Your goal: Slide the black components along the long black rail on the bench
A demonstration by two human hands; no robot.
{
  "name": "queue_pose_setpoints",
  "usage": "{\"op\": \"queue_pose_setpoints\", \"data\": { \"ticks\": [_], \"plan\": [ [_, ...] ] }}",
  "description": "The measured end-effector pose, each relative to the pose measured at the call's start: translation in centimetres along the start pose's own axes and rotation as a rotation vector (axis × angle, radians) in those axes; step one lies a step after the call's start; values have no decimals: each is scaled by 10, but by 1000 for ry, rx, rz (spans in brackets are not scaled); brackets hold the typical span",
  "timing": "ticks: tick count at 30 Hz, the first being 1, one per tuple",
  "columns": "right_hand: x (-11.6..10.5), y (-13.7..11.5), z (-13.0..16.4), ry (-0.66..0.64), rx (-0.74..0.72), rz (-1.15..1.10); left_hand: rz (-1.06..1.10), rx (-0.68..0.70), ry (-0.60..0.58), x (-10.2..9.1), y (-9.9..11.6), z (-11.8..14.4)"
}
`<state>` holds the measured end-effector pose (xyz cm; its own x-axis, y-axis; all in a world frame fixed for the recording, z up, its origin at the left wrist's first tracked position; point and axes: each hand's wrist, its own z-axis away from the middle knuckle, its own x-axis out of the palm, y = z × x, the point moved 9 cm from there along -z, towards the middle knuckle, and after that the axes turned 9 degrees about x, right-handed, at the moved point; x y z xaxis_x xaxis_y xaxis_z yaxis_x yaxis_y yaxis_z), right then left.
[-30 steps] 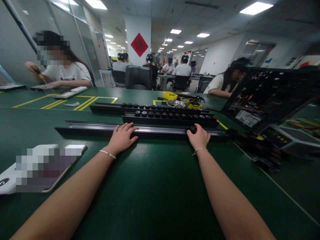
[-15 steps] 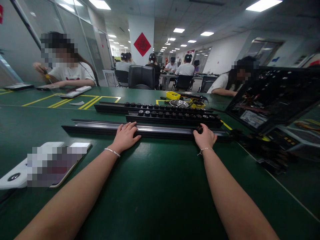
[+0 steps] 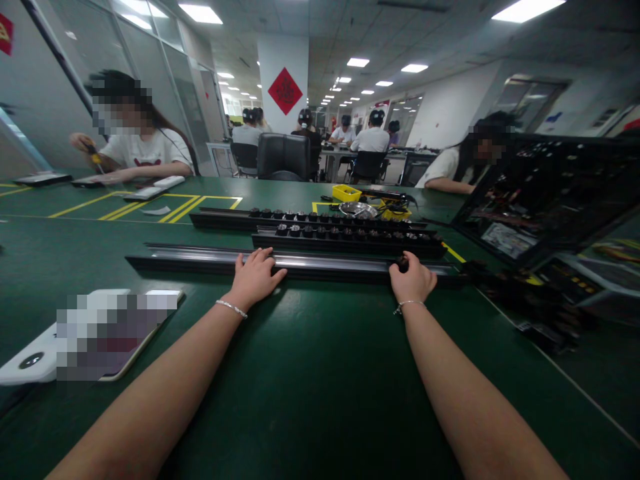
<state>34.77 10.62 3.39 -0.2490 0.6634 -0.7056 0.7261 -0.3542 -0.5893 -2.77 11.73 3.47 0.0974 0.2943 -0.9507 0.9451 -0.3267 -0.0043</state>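
Note:
A long black rail (image 3: 330,265) with a shiny channel along its top lies across the green table in front of me. My left hand (image 3: 254,275) holds it left of its middle, fingers over the top and thumb by the near wall. Toward the right end, my right hand (image 3: 414,277) has a small round black part (image 3: 401,263) between thumb and fingers, at the channel. Its exact kind is hard to make out. Behind lie two more black rails, a nearer one (image 3: 350,245) and a farther one (image 3: 220,219), both with rows of small black parts along them.
Two phones (image 3: 40,360) lie at the left. A jumble of dark parts (image 3: 545,313) and an open black case (image 3: 550,193) stand at the right. Yellow bins (image 3: 346,193) and a metal dish (image 3: 358,209) sit behind the rails. Co-workers sit across the table; one holds a screwdriver (image 3: 95,156).
My right hand has shifted very slightly right, still pinching the small black part. The left hand stays on the rail, its thumb a little farther right. The whole view has moved slightly.

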Motion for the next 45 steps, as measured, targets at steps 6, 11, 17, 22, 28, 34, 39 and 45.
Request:
{"op": "queue_pose_setpoints", "data": {
  "ticks": [6, 11, 17, 22, 28, 34, 39, 45],
  "plan": [
    [4, 3, -3, -8, -2, 10, 42, -8, -2, 3, 39, -11],
    [4, 4, -4, -3, 4, 11, 64, 76, 51, 9, 66, -14],
    [0, 1, -3, 8, 10, 6, 52, 99, 86, 11, 62, -12],
    [-3, 3, -6, 8, 26, 44, 51, 97, 88, 11, 64, -12],
    [-4, 5, -10, 5, 27, 63, 74, 86, 74, 11, 63, -12],
    [-1, 7, -15, -8, -22, 67, 84, 85, 75, 10, 63, -11],
    [-3, 17, -21, 12, 17, 62, 75, 95, 85, 9, 64, -11],
    [-5, 18, -21, 30, 6, 58, 76, 85, 76, 10, 64, -12]
  ]
}}
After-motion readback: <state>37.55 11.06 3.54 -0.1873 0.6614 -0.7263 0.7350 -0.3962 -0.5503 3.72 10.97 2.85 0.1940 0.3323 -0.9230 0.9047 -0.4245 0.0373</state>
